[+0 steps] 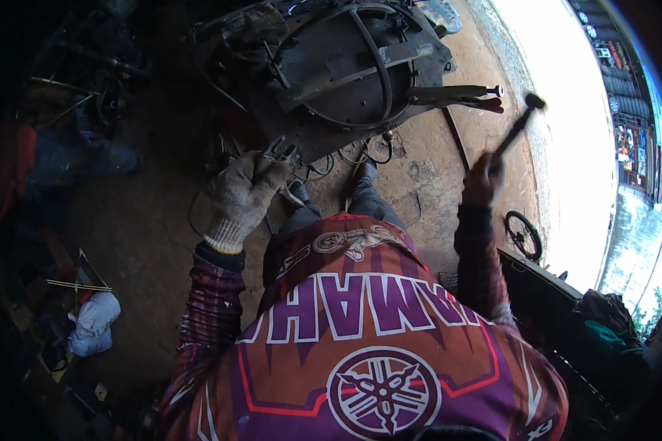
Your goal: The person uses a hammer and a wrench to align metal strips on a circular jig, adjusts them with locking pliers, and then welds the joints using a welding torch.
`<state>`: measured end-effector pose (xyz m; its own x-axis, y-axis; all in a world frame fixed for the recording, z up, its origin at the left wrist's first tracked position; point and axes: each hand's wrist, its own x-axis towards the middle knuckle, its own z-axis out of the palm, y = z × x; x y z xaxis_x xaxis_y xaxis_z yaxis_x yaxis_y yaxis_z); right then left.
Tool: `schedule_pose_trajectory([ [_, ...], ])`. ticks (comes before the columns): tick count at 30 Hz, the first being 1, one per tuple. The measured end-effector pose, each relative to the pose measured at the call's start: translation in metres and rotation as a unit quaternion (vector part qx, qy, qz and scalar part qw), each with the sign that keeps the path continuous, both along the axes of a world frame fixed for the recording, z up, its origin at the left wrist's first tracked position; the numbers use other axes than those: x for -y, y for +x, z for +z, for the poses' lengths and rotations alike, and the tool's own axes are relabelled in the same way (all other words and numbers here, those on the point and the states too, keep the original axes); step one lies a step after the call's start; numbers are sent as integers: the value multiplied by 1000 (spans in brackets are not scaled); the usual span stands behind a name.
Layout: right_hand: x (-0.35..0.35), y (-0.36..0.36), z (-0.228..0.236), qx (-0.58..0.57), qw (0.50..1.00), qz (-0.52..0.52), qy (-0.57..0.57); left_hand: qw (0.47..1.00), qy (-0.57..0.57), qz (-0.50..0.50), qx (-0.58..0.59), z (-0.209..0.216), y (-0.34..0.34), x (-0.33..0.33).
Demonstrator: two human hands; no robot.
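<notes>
My right hand [483,181] is raised off to the right, closed round the handle of a hammer [516,131] whose head points up and away. A pale knitted work glove covers my left hand [244,192]. Its fingers are closed on a small dark metal piece [282,150] at the near corner of a dark metal work table [309,140]; the piece's exact shape is hard to make out. A round metal ring [381,62] and flat bars lie on the table. Long-handled tools [456,94], one partly red, jut over its right side.
Cables or hoses [320,169] loop below the table near my feet. A thin rod [456,138] slants at its right. Farther right are a small wheel [523,235] and a dark ledge [544,283] with cloth on it. A whitish bundle [94,323] lies at left.
</notes>
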<state>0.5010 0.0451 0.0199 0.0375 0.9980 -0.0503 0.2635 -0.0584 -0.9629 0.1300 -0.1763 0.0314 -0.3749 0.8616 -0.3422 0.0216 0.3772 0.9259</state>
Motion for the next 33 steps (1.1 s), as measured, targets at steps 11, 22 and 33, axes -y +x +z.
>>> schedule_pose_trajectory([
  [11, 78, -19, 131, -160, 967, 179, -86, 994, 12, -69, -83, 18, -26, -49],
  [22, 12, -133, 174, 513, 683, 511, 90, 991, -19, -57, -124, 9, -35, -42],
  [33, 17, -149, 166, 542, 669, 501, 90, 974, -65, -137, -167, 17, -27, -38],
])
